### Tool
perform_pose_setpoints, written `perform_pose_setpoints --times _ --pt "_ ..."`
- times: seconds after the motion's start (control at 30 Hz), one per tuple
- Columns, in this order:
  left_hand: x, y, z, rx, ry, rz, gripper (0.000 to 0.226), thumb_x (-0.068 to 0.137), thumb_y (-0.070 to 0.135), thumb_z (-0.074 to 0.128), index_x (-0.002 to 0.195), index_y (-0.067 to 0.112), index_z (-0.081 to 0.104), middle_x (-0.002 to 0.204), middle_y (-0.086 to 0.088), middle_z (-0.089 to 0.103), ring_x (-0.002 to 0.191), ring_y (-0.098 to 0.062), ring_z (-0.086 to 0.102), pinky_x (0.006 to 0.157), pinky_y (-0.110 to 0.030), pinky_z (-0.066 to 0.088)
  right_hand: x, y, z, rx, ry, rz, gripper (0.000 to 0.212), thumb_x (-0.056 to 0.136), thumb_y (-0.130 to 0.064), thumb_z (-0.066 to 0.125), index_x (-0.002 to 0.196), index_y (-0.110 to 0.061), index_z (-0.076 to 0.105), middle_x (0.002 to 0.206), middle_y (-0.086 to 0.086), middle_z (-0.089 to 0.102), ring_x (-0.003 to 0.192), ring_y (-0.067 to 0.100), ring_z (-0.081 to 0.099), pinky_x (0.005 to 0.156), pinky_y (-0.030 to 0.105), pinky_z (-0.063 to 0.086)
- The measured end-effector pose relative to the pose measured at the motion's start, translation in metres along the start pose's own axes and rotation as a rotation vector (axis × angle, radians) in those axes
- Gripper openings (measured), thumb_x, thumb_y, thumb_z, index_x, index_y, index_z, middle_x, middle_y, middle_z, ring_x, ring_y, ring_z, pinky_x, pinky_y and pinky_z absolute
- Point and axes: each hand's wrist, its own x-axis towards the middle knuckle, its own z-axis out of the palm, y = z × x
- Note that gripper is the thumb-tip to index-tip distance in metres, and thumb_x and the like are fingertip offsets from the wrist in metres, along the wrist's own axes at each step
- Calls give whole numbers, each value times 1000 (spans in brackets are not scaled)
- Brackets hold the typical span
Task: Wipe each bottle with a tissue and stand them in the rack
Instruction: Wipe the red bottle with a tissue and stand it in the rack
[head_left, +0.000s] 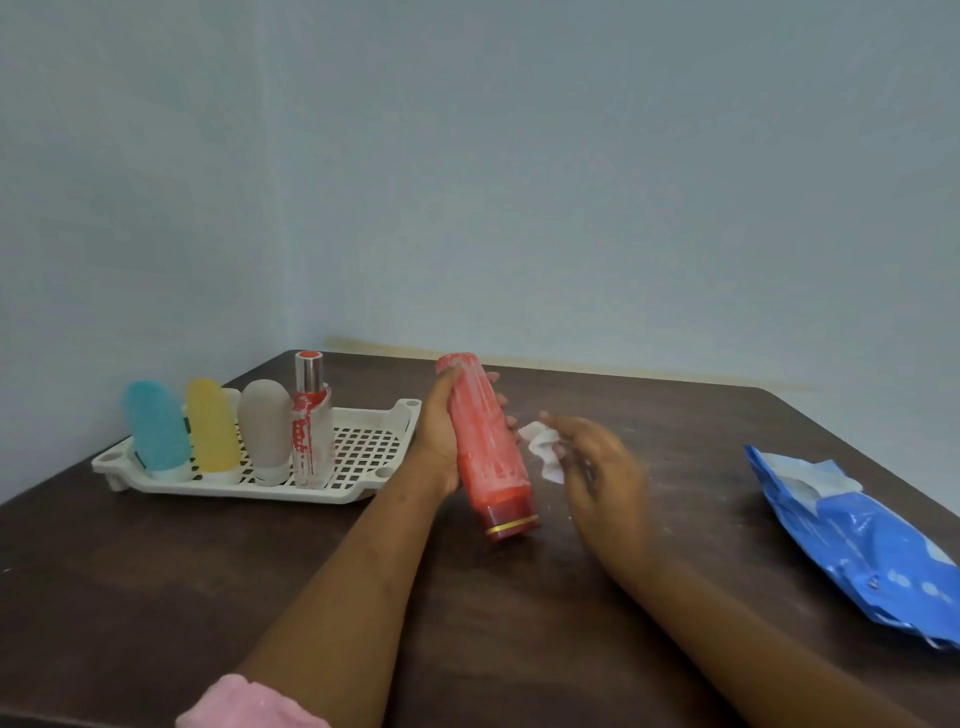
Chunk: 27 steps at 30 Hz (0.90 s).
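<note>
The left hand (439, 447) wraps its fingers (447, 384) round the tilted red bottle (485, 447), the right hand (597, 467) pinches the tissue (543, 447) at its 3 o'clock; a hard wipe could knock the bottle loose.

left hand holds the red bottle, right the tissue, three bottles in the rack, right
Four, not three: the head view shows blue, yellow, grey and clear bottles standing in the rack. Left hand on the red bottle, right hand on the tissue: correct.
</note>
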Motion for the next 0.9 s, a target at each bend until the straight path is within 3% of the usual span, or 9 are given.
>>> perform_pose_setpoints --times 0.13,0.2,0.27,0.33,0.43,0.6,0.7,0.8,0.9 --pt "4 -1 0 -5 -19 -9 47 95 50 43 108 7 58 74 -9 59 58 -24 57 62 -35 52 4 10 -1 -7 3 108 36 82 12 52 88 -16 74 109 -7 63 102 5 58 88 6 41" --pt "6 -3 -1 -4 -21 -3 48 95 51 42 107 7 59 74 -9 59 58 -24 57 63 -35 52 4 7 -1 97 -42 152 45 82 17 50 75 -23 71 99 -12 68 100 5 61 84 18 51" --pt "7 -4 -1 3 -11 7 49 95 51 41 108 8 59 74 -9 60 58 -24 57 63 -36 52 2 3 -4 113 -117 156 47 84 16 49 69 -25 65 87 -16 68 92 -3 63 75 14 52" --pt "8 -4 -1 11 -7 19 51 95 52 40 110 7 59 73 -9 60 59 -24 57 65 -37 52 1 -1 -6 -13 -200 146 41 85 10 50 70 -25 64 82 -22 65 83 -9 60 68 2 43" --pt "6 -4 -1 18 -8 33 50 96 52 39 108 7 58 73 -9 60 58 -24 57 66 -36 51 0 -2 -6 -114 -270 185 38 85 6 49 72 -26 64 89 -16 64 75 -4 55 67 -1 37" --pt "3 -1 0 -10 -15 29 50 95 52 39 108 7 57 73 -9 58 58 -24 56 64 -35 50 0 -10 -8 -16 -265 194 28 85 -1 52 73 -24 63 99 -5 68 87 4 60 70 9 41" --pt "3 -2 -1 -12 -11 14 51 94 54 41 109 8 58 75 -9 58 61 -24 56 63 -34 50 -1 -11 -8 -61 -301 107 18 86 -6 59 90 -21 68 118 -12 55 107 -4 49 85 6 37" --pt "2 -1 0 -21 -11 10 52 94 54 40 108 8 58 76 -9 58 61 -24 55 61 -33 50 0 -11 -7 -37 -256 75 26 82 -3 65 103 -18 66 108 -13 52 101 -3 50 84 3 37" --pt "3 -2 0 -20 -4 16 52 94 54 40 109 7 58 75 -9 58 60 -24 55 65 -35 49 -1 -11 -8 -8 -307 146 21 85 -11 66 102 -23 68 102 -18 57 96 -7 52 80 4 40"
